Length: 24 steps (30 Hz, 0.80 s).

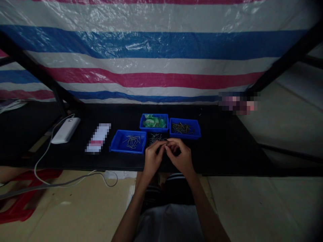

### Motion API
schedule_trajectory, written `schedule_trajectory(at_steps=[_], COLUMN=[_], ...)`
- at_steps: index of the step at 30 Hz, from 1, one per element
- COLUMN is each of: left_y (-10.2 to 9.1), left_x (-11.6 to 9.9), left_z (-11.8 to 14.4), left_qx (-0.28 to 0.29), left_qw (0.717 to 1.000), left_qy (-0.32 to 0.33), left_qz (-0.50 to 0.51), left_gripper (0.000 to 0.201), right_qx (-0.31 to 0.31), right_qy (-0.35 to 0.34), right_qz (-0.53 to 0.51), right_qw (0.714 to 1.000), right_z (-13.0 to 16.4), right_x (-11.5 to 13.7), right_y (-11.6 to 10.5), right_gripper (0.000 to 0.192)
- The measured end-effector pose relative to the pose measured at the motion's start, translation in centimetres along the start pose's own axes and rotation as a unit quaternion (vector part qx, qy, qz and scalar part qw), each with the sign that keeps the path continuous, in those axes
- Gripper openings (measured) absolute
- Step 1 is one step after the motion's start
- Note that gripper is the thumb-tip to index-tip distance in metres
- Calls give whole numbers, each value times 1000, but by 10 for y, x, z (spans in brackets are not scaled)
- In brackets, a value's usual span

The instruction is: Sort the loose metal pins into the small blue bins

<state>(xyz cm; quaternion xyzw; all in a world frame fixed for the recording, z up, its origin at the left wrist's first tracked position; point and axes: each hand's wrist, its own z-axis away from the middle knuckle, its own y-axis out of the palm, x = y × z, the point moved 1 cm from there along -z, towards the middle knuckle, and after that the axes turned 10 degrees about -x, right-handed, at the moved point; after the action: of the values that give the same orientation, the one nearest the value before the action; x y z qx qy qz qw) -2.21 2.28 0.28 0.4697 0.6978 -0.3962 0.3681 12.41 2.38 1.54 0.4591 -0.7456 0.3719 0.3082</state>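
My left hand (153, 156) and my right hand (182, 155) meet fingertip to fingertip just above the black table, near its front edge. Both are closed in a pinch; something tiny is between the fingertips, too small and dark to name. Just beyond them lies a heap of thin metal pins (154, 137), partly hidden by my fingers. To the left, a blue tray (116, 149) contains several loose silvery pins (133, 142). Behind the heap, a second blue tray (153, 129) holds green-and-clear plastic packets (151, 121). Brass-coloured pins (180, 127) fill part of a third blue tray (193, 136).
A white power bank (66, 130) with a cable (37, 161) lies on the table (227, 148) at left, beside a blurred-out flat object (98, 138). Striped plastic sheeting (151, 43) hangs behind, between black frame bars. A red stool (19, 205) stands on the floor at lower left.
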Motion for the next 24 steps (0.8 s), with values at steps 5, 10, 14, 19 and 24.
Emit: schedule_trajectory(at_steps=[5,10,14,19,24], left_y=[0,0,0,-1,-1], left_x=[1,1,1,0,-1], left_z=[-1,-1,0,-1,-2], left_qx=[6,8,11,15,7], left_qw=[1000,1000,1000,1000,1000], left_qy=[2,-4,-10,1,-5], left_qz=[-3,-3,-2,7,11], left_gripper=[20,21,20,23,20], right_qx=[16,32,39,33,26], right_qy=[30,57,66,65,60], right_qz=[-39,-76,-92,-94,-88], right_qw=[999,995,993,993,994], right_z=[1,-2,-1,0,0], right_x=[-7,-7,-6,-9,-8], right_y=[0,-1,-2,-3,-5], right_gripper=[9,8,9,9,9])
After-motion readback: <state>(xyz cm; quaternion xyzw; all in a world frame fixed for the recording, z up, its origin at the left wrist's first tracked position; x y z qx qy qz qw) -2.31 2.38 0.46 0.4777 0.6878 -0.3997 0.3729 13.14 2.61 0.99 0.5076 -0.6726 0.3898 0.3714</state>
